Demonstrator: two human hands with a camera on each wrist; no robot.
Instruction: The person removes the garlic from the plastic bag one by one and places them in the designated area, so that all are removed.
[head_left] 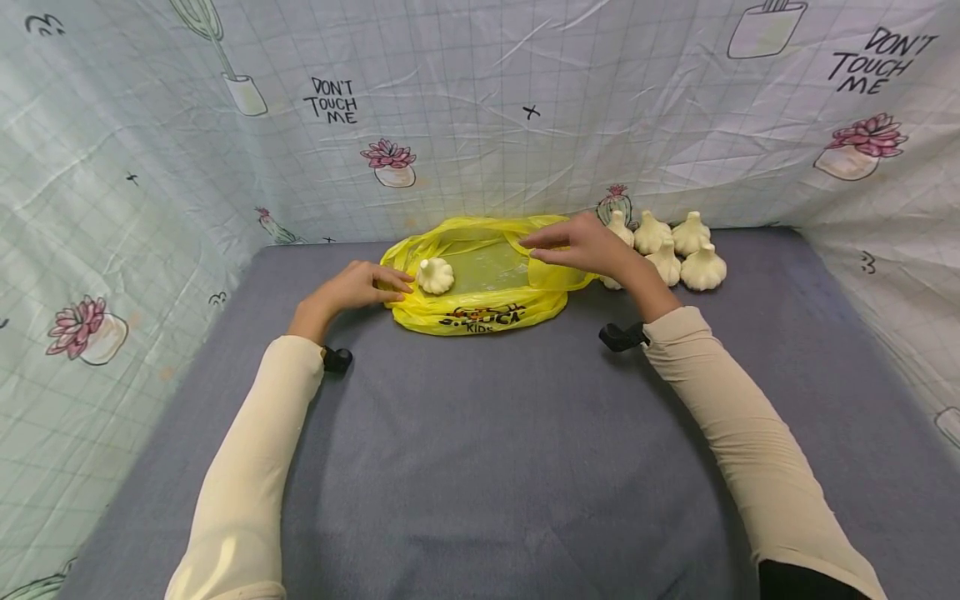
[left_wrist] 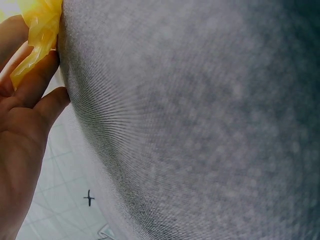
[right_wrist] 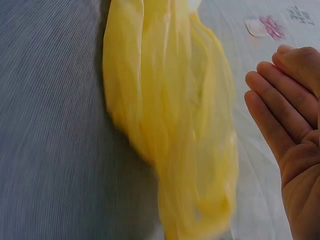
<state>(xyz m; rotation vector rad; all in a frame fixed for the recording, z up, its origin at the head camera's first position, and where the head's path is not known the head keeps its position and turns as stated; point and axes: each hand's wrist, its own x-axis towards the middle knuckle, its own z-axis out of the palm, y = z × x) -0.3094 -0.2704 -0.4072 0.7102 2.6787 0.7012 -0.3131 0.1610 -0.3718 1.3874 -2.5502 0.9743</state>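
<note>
A yellow plastic bag (head_left: 480, 321) with black lettering lies on the grey cloth, its mouth spread wide. Inside, toward its left end, is one garlic bulb (head_left: 436, 276). My left hand (head_left: 358, 286) holds the bag's left edge; in the left wrist view, yellow plastic (left_wrist: 42, 30) passes between the fingers. Over the right part of the bag hovers my right hand (head_left: 588, 244), its fingers extended and holding nothing. The right wrist view shows that hand (right_wrist: 295, 110) apart from the bag (right_wrist: 165, 100). More garlic bulbs (head_left: 702, 267) sit just right of the bag, some partly hidden behind my right hand and wrist.
A pale printed curtain (head_left: 480, 108) hangs behind and along both sides of the cloth-covered table (head_left: 480, 467). The garlic group stands close to the back edge. A black wrist device (head_left: 624, 337) is strapped below my right hand, another (head_left: 337, 360) by the left.
</note>
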